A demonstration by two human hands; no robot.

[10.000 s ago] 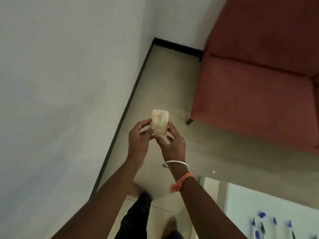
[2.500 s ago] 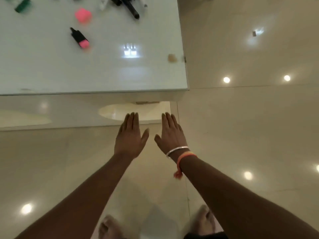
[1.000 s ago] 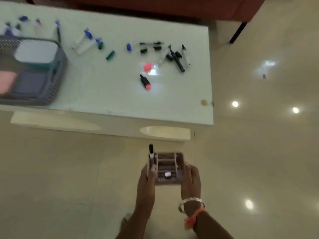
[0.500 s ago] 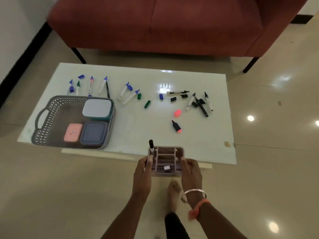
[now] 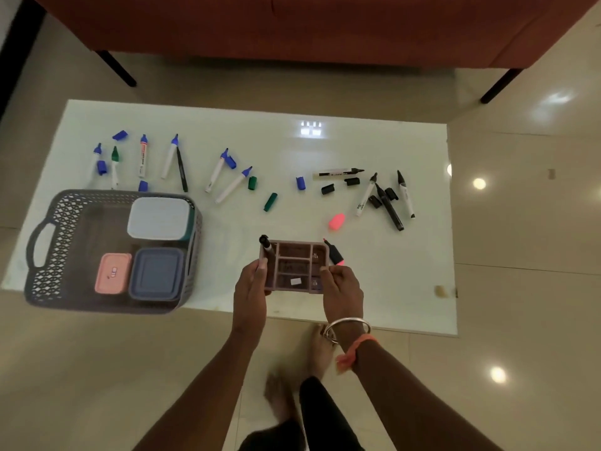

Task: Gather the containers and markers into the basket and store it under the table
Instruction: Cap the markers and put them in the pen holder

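Observation:
I hold a small pinkish divided organizer tray (image 5: 294, 265) level over the front edge of the white table (image 5: 419, 255). My left hand (image 5: 250, 288) grips its left side, my right hand (image 5: 343, 289) its right side. A black marker (image 5: 266, 245) stands upright at the tray's left edge by my left fingers. A pink highlighter (image 5: 333, 252) lies on the table just right of the tray. The grey basket (image 5: 45, 255) sits at the table's front left, holding a white-lidded container (image 5: 158, 218), a blue one (image 5: 157, 273) and a small pink one (image 5: 112, 273).
Blue and green markers with loose caps (image 5: 224, 170) lie across the table's back left; black markers (image 5: 387, 200) and a pink cap (image 5: 336, 221) lie at the right. A red sofa (image 5: 292, 24) stands behind the table. My feet are on the glossy floor below.
I have stepped closer to the table, carrying the organizer tray up from near the floor to over the table's front edge. Both hands keep their hold on it.

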